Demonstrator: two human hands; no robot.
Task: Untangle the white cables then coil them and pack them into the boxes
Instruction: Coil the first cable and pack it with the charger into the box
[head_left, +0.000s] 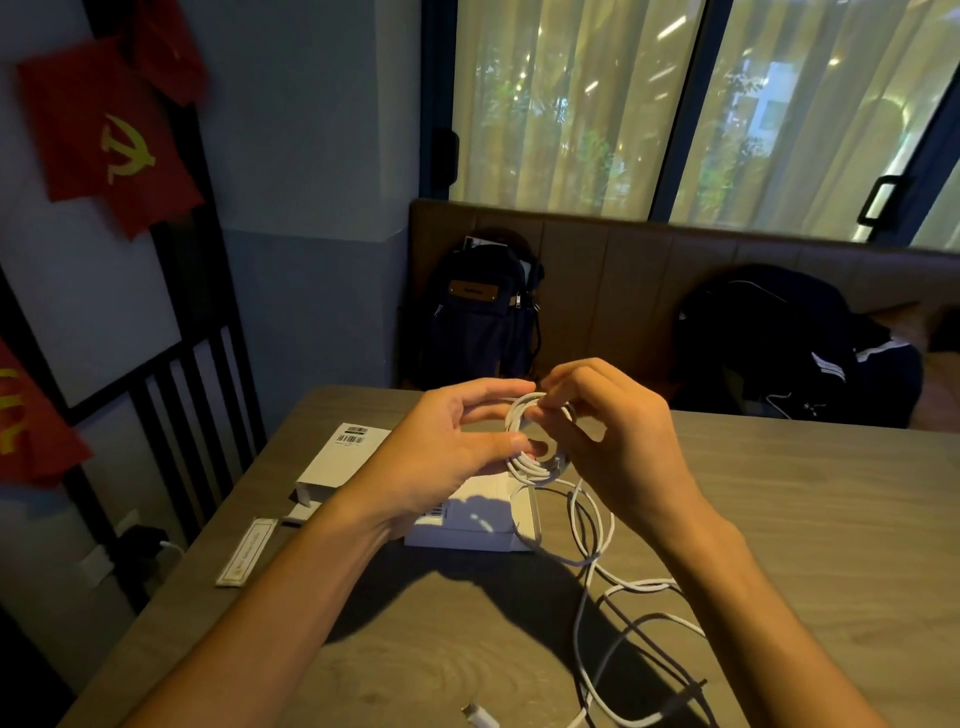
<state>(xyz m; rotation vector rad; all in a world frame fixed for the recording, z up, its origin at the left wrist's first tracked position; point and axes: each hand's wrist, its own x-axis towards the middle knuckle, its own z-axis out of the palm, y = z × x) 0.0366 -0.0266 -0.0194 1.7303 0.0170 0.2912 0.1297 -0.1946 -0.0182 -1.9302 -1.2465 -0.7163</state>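
Both hands are raised above the table, holding a small coil of white cable (525, 446) between them. My left hand (451, 451) grips the coil's lower left side with thumb and fingers. My right hand (618, 441) pinches the coil's top from the right. The rest of the white cable (597, 525) hangs from the coil and trails in loose loops over the table toward the near right edge. A white plug end (480, 716) lies near the bottom edge. One open white box (470, 522) sits under my hands; a second white box (340, 462) lies to its left.
A long paper packet (247, 551) lies near the wooden table's (810, 499) left edge. Behind the table is a brown bench with a dark backpack (480, 306) and a heap of dark clothing (795, 348). Red flags hang on the left wall.
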